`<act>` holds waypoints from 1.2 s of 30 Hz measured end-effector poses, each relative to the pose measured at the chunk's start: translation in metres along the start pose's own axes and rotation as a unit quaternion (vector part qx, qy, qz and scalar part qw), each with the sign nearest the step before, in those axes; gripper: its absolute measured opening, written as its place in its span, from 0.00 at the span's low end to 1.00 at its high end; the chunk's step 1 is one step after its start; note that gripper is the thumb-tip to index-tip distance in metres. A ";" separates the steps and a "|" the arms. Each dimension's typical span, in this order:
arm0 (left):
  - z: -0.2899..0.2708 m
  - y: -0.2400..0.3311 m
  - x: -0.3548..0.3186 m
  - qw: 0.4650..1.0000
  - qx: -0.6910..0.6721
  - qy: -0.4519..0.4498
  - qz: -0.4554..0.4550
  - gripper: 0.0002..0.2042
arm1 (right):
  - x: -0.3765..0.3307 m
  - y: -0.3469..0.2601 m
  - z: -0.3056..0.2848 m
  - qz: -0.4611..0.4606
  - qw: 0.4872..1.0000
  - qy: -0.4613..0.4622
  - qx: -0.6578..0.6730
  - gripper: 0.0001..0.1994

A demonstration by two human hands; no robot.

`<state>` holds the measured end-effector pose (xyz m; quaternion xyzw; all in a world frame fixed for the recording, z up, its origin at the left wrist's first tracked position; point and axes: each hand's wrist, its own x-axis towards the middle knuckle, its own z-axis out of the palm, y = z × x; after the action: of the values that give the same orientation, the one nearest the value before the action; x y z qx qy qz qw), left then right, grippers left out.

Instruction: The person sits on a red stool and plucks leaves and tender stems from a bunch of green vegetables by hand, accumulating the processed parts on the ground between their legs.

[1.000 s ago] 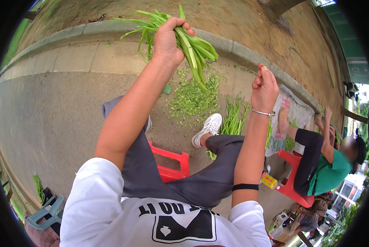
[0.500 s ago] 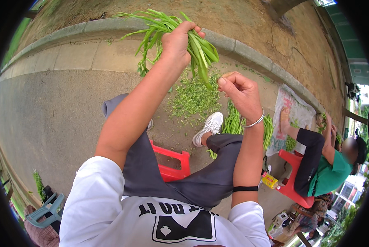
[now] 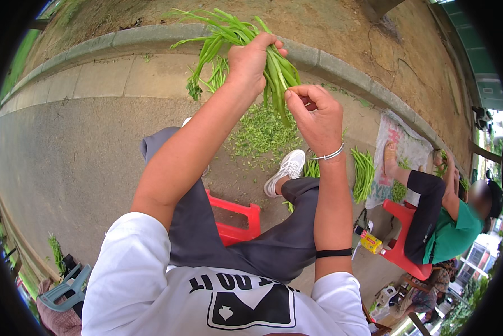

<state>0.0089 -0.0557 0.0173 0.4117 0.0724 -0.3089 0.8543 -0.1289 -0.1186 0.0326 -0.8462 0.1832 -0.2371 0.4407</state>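
A bunch of long, thin green vegetable stalks (image 3: 229, 32) is gripped in my left hand (image 3: 248, 63), fingers wrapped round its middle. The leafy ends fan out to the left and the thicker ends hang down to the right. My right hand (image 3: 320, 119) pinches at one of those hanging stalks between thumb and forefinger. Beneath both hands, a heap of short green trimmings (image 3: 265, 133) lies spread on the ground. Some leafy greens (image 3: 218, 74) lie behind my left wrist. A bundle of similar green stalks (image 3: 364, 176) rests to the right of my right forearm.
I sit with a red stool (image 3: 237, 221) below me and a white shoe (image 3: 288, 169) near the trimmings. A stone kerb (image 3: 341, 68) curves beyond. At right, a person in green (image 3: 456, 234) sits on a red stool (image 3: 400, 242) by a white sack (image 3: 416, 144) and yellow-labelled bottle (image 3: 370, 243).
My right hand has moved up and slightly left, from apart from the bunch to pinching at a stalk. My left hand has shifted slightly right with the bunch.
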 end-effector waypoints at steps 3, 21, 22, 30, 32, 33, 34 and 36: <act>0.004 -0.001 -0.004 1.000 0.018 -0.006 -0.011 0.05 | 0.000 0.002 -0.003 -0.018 0.998 -0.004 -0.054 0.03; 0.006 -0.001 -0.010 0.999 -0.009 -0.037 -0.036 0.03 | 0.012 0.008 -0.010 0.069 0.964 0.212 0.145 0.03; 0.003 0.001 -0.005 0.999 -0.030 -0.026 -0.037 0.03 | 0.014 0.011 -0.014 0.066 0.961 0.228 0.141 0.03; -0.013 0.020 0.013 0.995 -0.087 -0.018 -0.038 0.03 | 0.011 0.016 -0.060 0.162 0.928 0.108 0.317 0.07; -0.012 0.021 0.013 0.995 -0.093 -0.020 -0.041 0.03 | 0.006 0.017 -0.060 0.162 0.945 0.029 0.282 0.07; -0.011 0.020 0.013 0.995 -0.094 -0.019 -0.040 0.03 | 0.005 0.016 -0.057 0.163 0.946 0.006 0.279 0.07; -0.011 0.020 0.012 0.994 -0.095 -0.018 -0.040 0.03 | 0.003 0.011 -0.050 0.165 0.947 -0.017 0.277 0.08; -0.009 0.017 0.010 0.995 -0.081 -0.022 -0.048 0.03 | 0.002 0.001 -0.040 0.166 0.950 -0.061 0.256 0.09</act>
<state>0.0278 -0.0458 0.0186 0.3302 0.0976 -0.3516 0.8705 -0.1495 -0.1466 0.0517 -0.6755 0.2273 -0.1477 0.6857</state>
